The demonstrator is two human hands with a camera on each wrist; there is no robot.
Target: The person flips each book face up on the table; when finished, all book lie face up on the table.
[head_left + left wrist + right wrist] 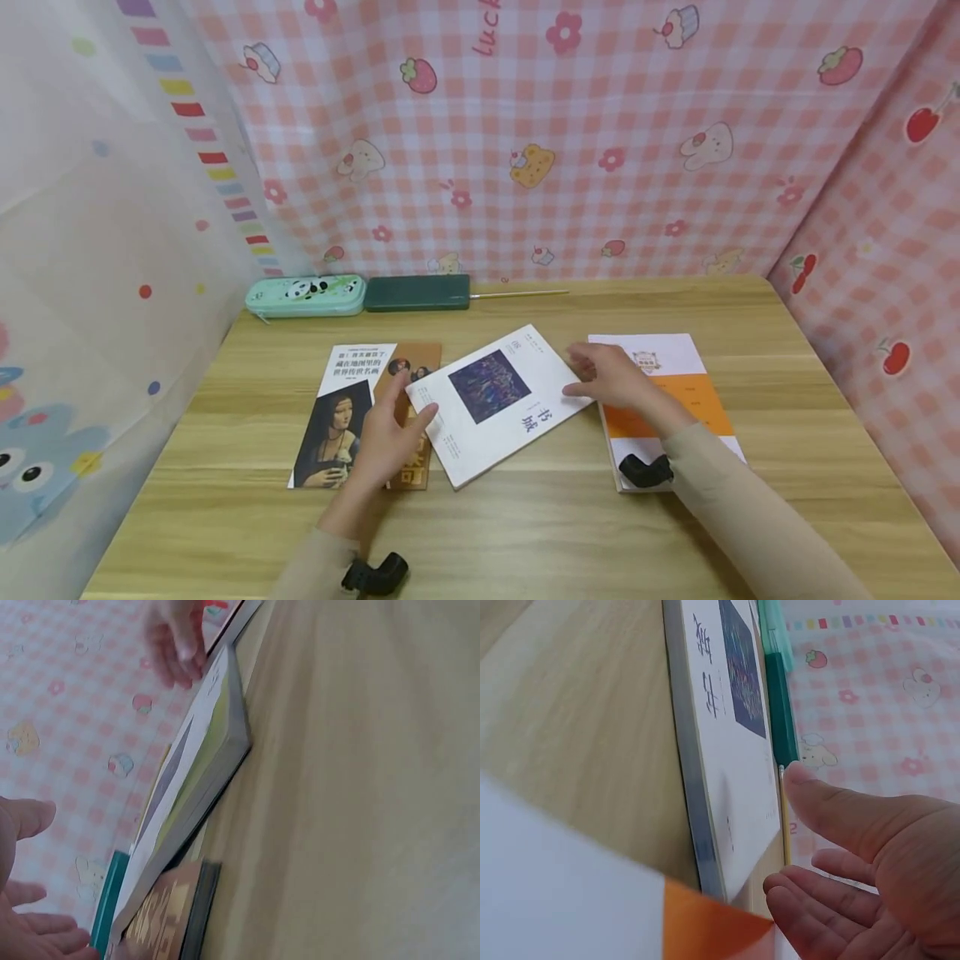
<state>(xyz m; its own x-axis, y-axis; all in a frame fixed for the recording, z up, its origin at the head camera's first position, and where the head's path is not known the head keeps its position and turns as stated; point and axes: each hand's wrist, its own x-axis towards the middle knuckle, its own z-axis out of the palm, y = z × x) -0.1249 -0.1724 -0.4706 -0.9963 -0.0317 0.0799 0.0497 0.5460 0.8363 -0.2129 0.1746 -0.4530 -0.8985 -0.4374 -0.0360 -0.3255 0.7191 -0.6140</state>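
Observation:
A white book (491,454) with a dark square picture lies slantwise between my two hands. Its left end overlaps a brown book (433,358) with a portrait on its cover; its right corner is close to a white and orange book (675,406). My left hand (388,442) hovers at the white book's left corner, thumb and fingers spread. By the right corner is my right hand (611,375), fingers loosely bent and thumb apart, partly covering the orange book. In the right wrist view, that hand (862,877) has nothing between thumb and fingers.
Along the back edge of the wooden table (525,542) lie a mint panda pencil case (307,297), a dark green case (417,293) and a thin stick (521,293). Patterned cloths (480,125) hang behind and at both sides.

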